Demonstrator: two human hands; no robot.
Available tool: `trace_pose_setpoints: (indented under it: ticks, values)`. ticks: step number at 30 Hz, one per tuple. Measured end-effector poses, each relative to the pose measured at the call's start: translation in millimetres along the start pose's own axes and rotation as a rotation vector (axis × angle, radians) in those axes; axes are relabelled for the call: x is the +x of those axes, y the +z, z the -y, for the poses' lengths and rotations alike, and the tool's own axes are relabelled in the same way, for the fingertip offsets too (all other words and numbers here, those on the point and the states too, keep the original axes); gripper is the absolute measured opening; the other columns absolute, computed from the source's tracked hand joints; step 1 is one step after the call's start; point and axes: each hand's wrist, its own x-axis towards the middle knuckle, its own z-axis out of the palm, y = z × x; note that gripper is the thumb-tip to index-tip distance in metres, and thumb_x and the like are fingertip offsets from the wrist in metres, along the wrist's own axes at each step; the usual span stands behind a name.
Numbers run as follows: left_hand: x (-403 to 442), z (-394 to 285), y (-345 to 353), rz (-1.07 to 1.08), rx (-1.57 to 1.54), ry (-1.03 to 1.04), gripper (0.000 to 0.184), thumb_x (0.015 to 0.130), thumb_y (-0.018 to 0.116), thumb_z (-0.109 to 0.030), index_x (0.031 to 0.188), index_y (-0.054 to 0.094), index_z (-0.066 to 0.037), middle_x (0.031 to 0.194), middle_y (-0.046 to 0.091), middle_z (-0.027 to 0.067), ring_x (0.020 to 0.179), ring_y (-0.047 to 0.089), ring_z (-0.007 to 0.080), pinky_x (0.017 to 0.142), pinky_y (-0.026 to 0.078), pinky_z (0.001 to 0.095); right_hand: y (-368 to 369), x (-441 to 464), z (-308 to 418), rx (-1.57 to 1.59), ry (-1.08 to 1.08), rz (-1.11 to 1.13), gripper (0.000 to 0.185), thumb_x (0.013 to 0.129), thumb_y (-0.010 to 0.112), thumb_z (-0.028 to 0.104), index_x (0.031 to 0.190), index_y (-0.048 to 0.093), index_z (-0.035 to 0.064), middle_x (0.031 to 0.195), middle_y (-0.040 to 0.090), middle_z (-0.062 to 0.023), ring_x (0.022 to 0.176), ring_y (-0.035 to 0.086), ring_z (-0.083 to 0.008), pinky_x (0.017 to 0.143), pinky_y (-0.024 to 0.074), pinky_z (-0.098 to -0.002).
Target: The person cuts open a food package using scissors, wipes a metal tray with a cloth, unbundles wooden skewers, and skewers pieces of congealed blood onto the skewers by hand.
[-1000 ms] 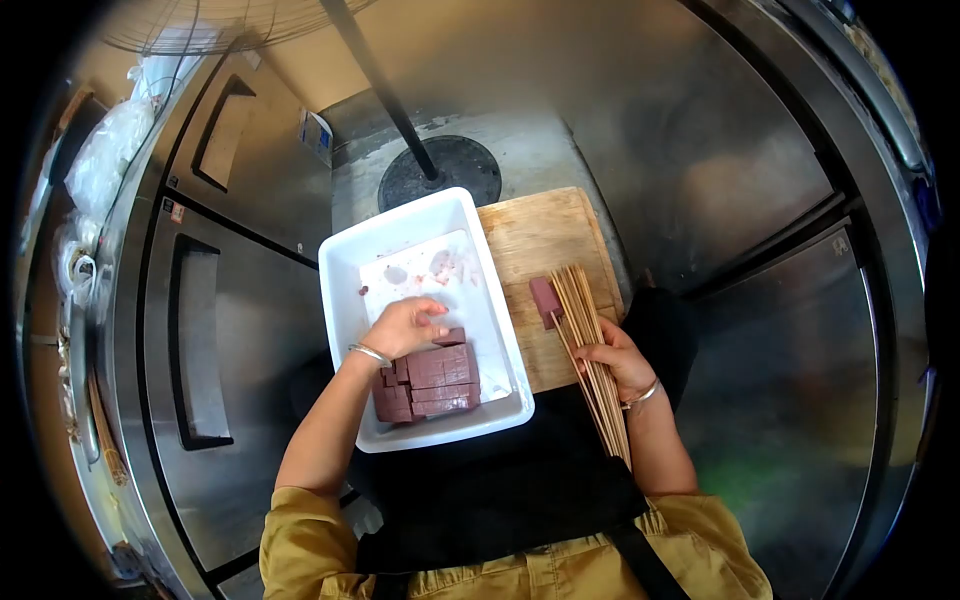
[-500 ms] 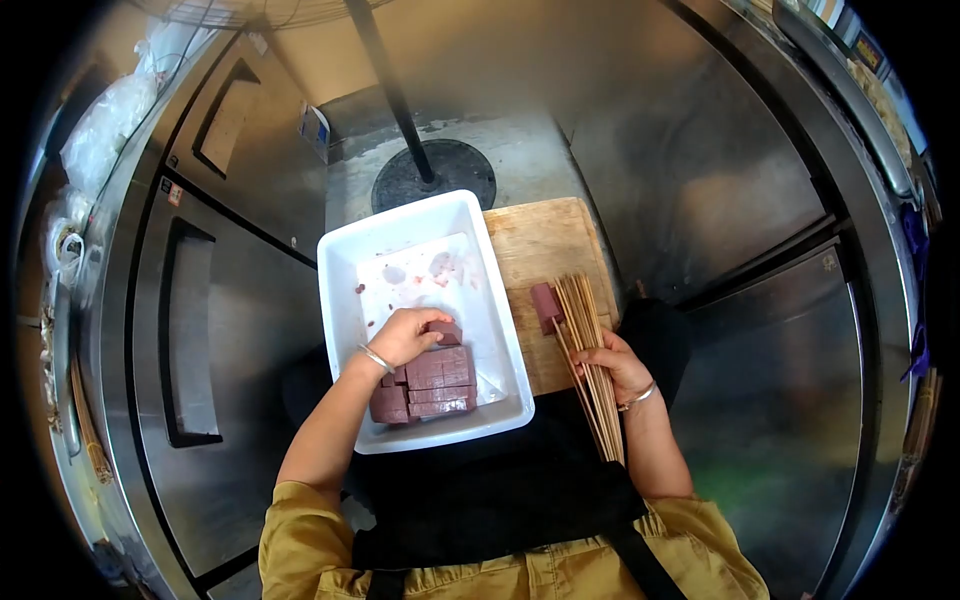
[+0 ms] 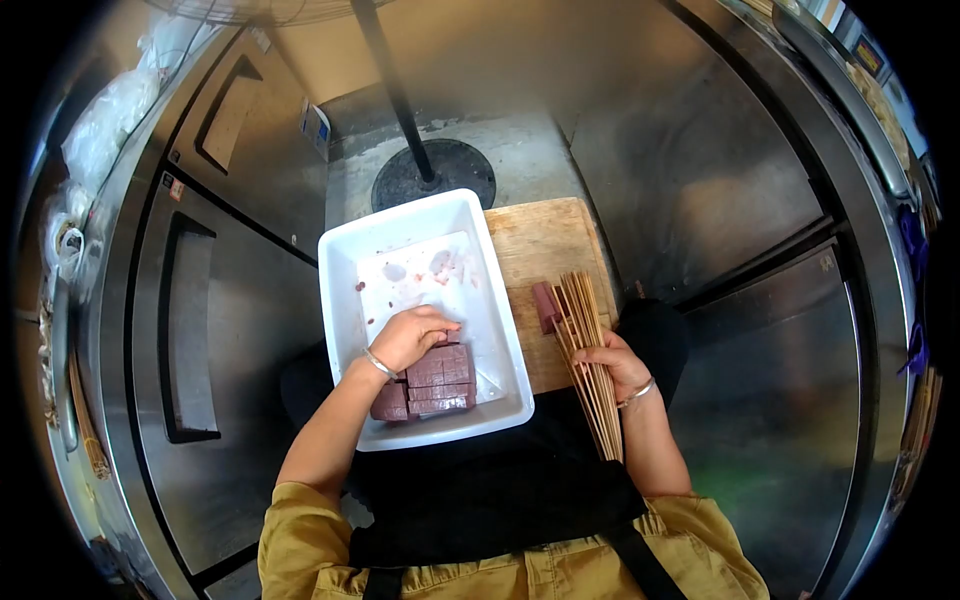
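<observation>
Inside the white plastic tub [image 3: 488, 318], my left hand [image 3: 405, 338] has its thumb and fingers closed on a small reddish-brown block [image 3: 453, 337], mostly covered by the fingertips. Just below it sits a group of cut, smooth, wet-looking blocks [image 3: 440, 378], resembling blood curd. My right hand [image 3: 620, 368] is wrapped round a bundle of thin bamboo skewers [image 3: 585, 325], fanned slightly at the top. One more reddish-brown block [image 3: 545, 305] is at the left of the bundle, apparently on a skewer tip, over the wooden board.
A wooden cutting board [image 3: 535, 240] lies to the right of the tub, partly under it. Beyond them stands a round black base [image 3: 455, 175] with a pole. Stainless steel cabinets [image 3: 250, 330] rise on both sides. Small dark scraps [image 3: 360, 287] lie in the tub.
My left fingers have shifted slightly over the small block, so less of it shows. The skewered block at my right hand has turned and tilted a little; the bundle has barely moved.
</observation>
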Motion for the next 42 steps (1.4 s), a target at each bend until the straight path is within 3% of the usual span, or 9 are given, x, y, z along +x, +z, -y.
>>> trace_pose_setpoints:
  ticks: [4, 9, 14, 16, 17, 19, 24, 29, 42]
  values:
    - [-5.2, -5.2, -0.1, -0.087, 0.012, -0.03, 0.03, 0.08, 0.062, -0.004, 0.109, 0.063, -0.011, 0.094, 0.063, 0.0105, 0.085, 0.061, 0.0242, 0.081, 0.048, 0.0294, 5.0, -1.9, 0.3, -0.006, -0.022, -0.006, 0.036, 0.075, 0.064, -0.005, 0.109, 0.054, 0.0007, 0.078, 0.062, -0.0053, 0.061, 0.058, -0.0106, 0.057, 0.0479, -0.0217]
    - [-8.7, 7.5, 1.6, -0.231, -0.381, -0.276, 0.033, 0.083, 0.06, -0.003, 0.116, 0.057, -0.009, 0.099, 0.063, 0.0134, 0.087, 0.061, 0.0189, 0.08, 0.05, 0.0296, 6.0, 1.6, -3.3, -0.186, -0.03, -0.057, 0.038, 0.072, 0.068, -0.005, 0.107, 0.053, 0.0002, 0.075, 0.062, -0.0049, 0.061, 0.058, -0.0106, 0.054, 0.0469, -0.0215]
    - [-7.2, 4.9, 4.8, -0.209, -0.205, -0.094, 0.032, 0.085, 0.059, -0.003, 0.116, 0.054, -0.007, 0.092, 0.062, 0.0084, 0.085, 0.06, 0.0134, 0.073, 0.052, 0.0263, 5.8, 6.7, -10.3, -0.247, -0.055, -0.072, 0.036, 0.071, 0.07, -0.005, 0.102, 0.053, 0.001, 0.07, 0.058, -0.0036, 0.056, 0.056, -0.0113, 0.05, 0.0466, -0.0236]
    - [-2.4, -3.4, 4.7, -0.277, -0.658, -0.299, 0.029, 0.087, 0.058, -0.005, 0.115, 0.052, -0.006, 0.092, 0.06, 0.0067, 0.086, 0.061, 0.0147, 0.074, 0.053, 0.0268, 7.5, 4.8, -8.4, -0.22, -0.05, -0.069, 0.036, 0.071, 0.07, -0.005, 0.102, 0.052, 0.0011, 0.071, 0.058, -0.0035, 0.056, 0.056, -0.0112, 0.05, 0.0466, -0.0234]
    - [1.1, -8.0, 3.9, -0.273, -0.654, -0.298, 0.029, 0.087, 0.058, -0.005, 0.115, 0.052, -0.006, 0.092, 0.06, 0.0067, 0.086, 0.061, 0.0147, 0.074, 0.053, 0.0268, 7.4, 4.0, -7.4, -0.197, -0.045, -0.068, 0.036, 0.071, 0.07, -0.005, 0.102, 0.052, 0.0013, 0.071, 0.058, -0.0034, 0.056, 0.056, -0.0112, 0.05, 0.0466, -0.0233]
    - [11.8, -29.3, -5.8, -0.389, -1.052, -0.392, 0.021, 0.089, 0.057, -0.008, 0.11, 0.052, -0.007, 0.086, 0.057, 0.0006, 0.078, 0.058, 0.0111, 0.073, 0.055, 0.0254, 7.7, 3.4, -6.7, -0.186, -0.051, -0.06, 0.036, 0.071, 0.07, -0.005, 0.102, 0.052, 0.0015, 0.071, 0.058, -0.0032, 0.056, 0.056, -0.0111, 0.05, 0.0466, -0.0231]
    - [40.5, -52.3, -13.7, -0.335, -1.438, -0.392, 0.017, 0.09, 0.057, -0.014, 0.105, 0.057, -0.007, 0.099, 0.062, 0.0059, 0.091, 0.062, 0.0198, 0.085, 0.052, 0.0358, 4.8, 1.0, -3.8, -0.136, -0.057, 0.008, 0.032, 0.073, 0.07, -0.003, 0.101, 0.054, 0.0018, 0.073, 0.061, -0.0049, 0.058, 0.056, -0.0105, 0.053, 0.0458, -0.0216]
    - [71.8, -77.3, -5.9, -0.281, -1.496, -0.475, 0.014, 0.088, 0.06, -0.012, 0.1, 0.057, -0.005, 0.096, 0.061, 0.0068, 0.089, 0.061, 0.0206, 0.082, 0.053, 0.038, 7.3, -8.4, 5.3, -0.035, -0.067, 0.053, 0.038, 0.074, 0.068, -0.002, 0.109, 0.053, 0.0002, 0.074, 0.064, -0.0086, 0.056, 0.056, -0.0105, 0.05, 0.0442, -0.0197]
    - [104.8, -87.6, 14.7, -0.26, -1.149, -0.504, 0.012, 0.087, 0.063, -0.018, 0.092, 0.056, -0.009, 0.087, 0.061, 0.0027, 0.076, 0.06, 0.013, 0.068, 0.054, 0.0271, 8.7, -8.9, 8.0, -0.042, -0.08, 0.115, 0.041, 0.074, 0.068, -0.001, 0.112, 0.052, -0.0001, 0.075, 0.063, -0.0075, 0.058, 0.058, -0.0092, 0.052, 0.0458, -0.019]
